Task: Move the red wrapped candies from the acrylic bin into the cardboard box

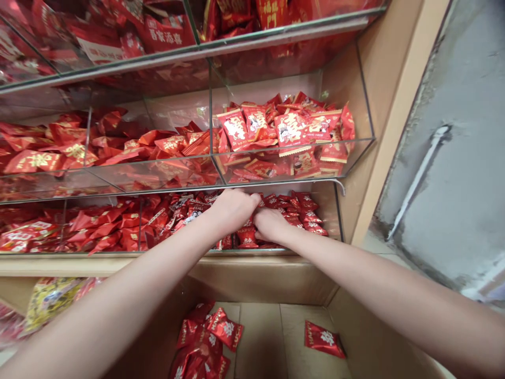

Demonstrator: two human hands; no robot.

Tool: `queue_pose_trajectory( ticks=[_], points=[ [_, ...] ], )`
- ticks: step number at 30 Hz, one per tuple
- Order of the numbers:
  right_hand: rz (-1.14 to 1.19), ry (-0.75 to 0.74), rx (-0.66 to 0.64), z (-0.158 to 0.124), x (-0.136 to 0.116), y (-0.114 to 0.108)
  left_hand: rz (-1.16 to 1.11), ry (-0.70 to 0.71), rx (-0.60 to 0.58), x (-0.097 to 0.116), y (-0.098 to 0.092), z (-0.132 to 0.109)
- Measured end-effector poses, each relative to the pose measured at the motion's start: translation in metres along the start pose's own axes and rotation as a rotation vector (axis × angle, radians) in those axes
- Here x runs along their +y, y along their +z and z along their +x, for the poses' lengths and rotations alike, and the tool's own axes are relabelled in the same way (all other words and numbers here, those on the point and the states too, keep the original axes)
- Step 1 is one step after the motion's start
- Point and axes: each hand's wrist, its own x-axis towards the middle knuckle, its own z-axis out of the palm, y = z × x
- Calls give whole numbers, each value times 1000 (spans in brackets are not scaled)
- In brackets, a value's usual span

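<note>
My left hand (pixel 232 210) and my right hand (pixel 272 223) reach side by side into the lowest glass bin (pixel 300 247), over a heap of red foil candy packets (pixel 292 213). The fingertips of both hands nearly meet and press into the packets. Whether either hand grips one is hidden. Below my forearms, an open cardboard box (pixel 260 326) holds a pile of similar red packets (pixel 203 337), and one lone packet (pixel 325 339) lies on its floor to the right.
Stacked glass bins of red packets (pixel 284 126) rise above my hands, with the upper bin's front edge just over my wrists. A wooden shelf frame (pixel 394 121) stands to the right, beside a rough concrete wall (pixel 453 158) with a white pipe (pixel 418 179). A yellow bag (pixel 51 305) lies at lower left.
</note>
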Motion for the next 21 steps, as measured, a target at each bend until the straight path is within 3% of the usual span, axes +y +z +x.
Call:
queue_pose_trajectory(
  ticks=[3,8,11,14,17,21],
  points=[
    [12,-68,63,0,5,3,0,-34,-18,3,2,4],
    [158,-186,32,-5,20,-2,-27,-60,-67,7,7,12],
    [226,-201,126,-5,34,-11,-57,-80,-100,7,8,17],
    [132,-200,240,0,44,-17,-83,-96,-118,6,10,22],
    [39,-250,219,7,47,-13,-112,-112,-138,4,13,28],
    [30,-186,276,15,45,-4,-177,-143,-167,3,15,36]
  ],
)
